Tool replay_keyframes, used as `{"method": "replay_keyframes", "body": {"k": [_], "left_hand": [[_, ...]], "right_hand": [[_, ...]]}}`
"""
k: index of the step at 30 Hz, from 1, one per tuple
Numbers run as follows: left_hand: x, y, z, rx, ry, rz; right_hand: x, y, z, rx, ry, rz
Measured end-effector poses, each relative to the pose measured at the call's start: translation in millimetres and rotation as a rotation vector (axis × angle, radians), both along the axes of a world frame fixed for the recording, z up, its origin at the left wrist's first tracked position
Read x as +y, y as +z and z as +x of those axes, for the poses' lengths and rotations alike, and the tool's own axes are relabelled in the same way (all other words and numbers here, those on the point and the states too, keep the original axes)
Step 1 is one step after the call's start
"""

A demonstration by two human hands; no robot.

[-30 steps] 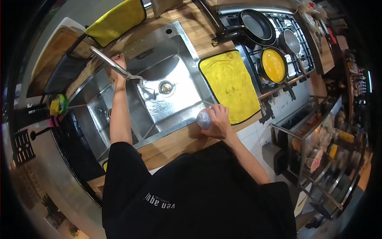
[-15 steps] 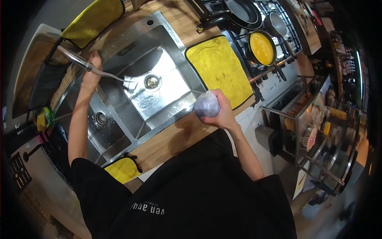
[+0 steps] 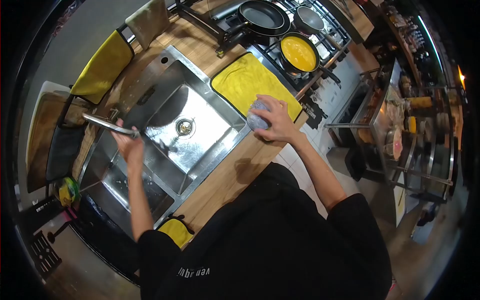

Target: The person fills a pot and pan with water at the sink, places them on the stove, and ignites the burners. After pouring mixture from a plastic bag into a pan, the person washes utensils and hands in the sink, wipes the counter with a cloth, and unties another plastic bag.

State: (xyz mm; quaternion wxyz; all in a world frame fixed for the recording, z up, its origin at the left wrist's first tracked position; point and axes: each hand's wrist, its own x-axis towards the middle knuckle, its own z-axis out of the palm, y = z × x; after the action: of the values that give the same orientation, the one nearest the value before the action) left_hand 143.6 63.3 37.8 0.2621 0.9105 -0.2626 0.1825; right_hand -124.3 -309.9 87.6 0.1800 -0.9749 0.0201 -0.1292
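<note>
My right hand (image 3: 277, 120) holds a round, greyish-purple thing (image 3: 258, 116) with the fingers over its top and side. It is held over the near corner of a yellow cloth (image 3: 257, 82), by the right edge of the sink. Close to the metal faucet (image 3: 111, 126), my left hand (image 3: 130, 147) is partly behind the spout, and its fingers are mostly hidden. The steel sink (image 3: 162, 175) has a large basin with a drain (image 3: 185, 128) and a smaller one at left. No stream shows under the spout.
Beyond the cloth, a stove holds a pan of yellow food (image 3: 299, 54), a black frying pan (image 3: 263, 17) and a small pot (image 3: 309, 20). More yellow cloths hang at the back left (image 3: 102, 67) and the counter's front (image 3: 176, 232). A metal rack (image 3: 372, 122) stands at right.
The stream from the faucet has stopped. My left hand has come down from behind the faucet. My right hand has turned over, its fingers now on top of the round thing. The view has shifted.
</note>
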Motion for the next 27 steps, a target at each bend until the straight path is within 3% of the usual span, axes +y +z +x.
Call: {"method": "replay_keyframes", "body": {"k": [1,3,5,8,13,16,21,23,27], "left_hand": [[2,-25,-18,-0.091,-0.029,-0.021],[-16,-38,-71,0.289,0.0,-0.176],[-52,-26,-109,0.57,-0.201,-0.307],[-119,-17,-125,0.554,-0.581,-0.346],[-236,3,-126,0.539,-0.983,-0.4],[-269,-4,-134,0.733,-1.133,-0.352],[-287,-9,-155,0.65,-1.106,-0.432],[-294,-13,-159,0.349,-1.002,-0.46],[-298,-18,-163,0.585,-1.039,-0.46]], "right_hand": [[2,-4,-1,-0.001,-0.009,-0.003],[9,-16,-1,0.026,-0.344,0.212],[15,-17,7,-0.028,-0.356,0.189],[9,-25,14,0.01,-0.243,0.112],[-9,-20,11,-0.083,-0.093,0.205],[-12,-16,3,-0.089,-0.262,0.32],[-11,-11,-19,-0.095,-0.447,0.54],[-10,-16,-26,-0.176,-0.487,0.717],[-10,-17,-32,-0.259,-0.608,0.815]]}}
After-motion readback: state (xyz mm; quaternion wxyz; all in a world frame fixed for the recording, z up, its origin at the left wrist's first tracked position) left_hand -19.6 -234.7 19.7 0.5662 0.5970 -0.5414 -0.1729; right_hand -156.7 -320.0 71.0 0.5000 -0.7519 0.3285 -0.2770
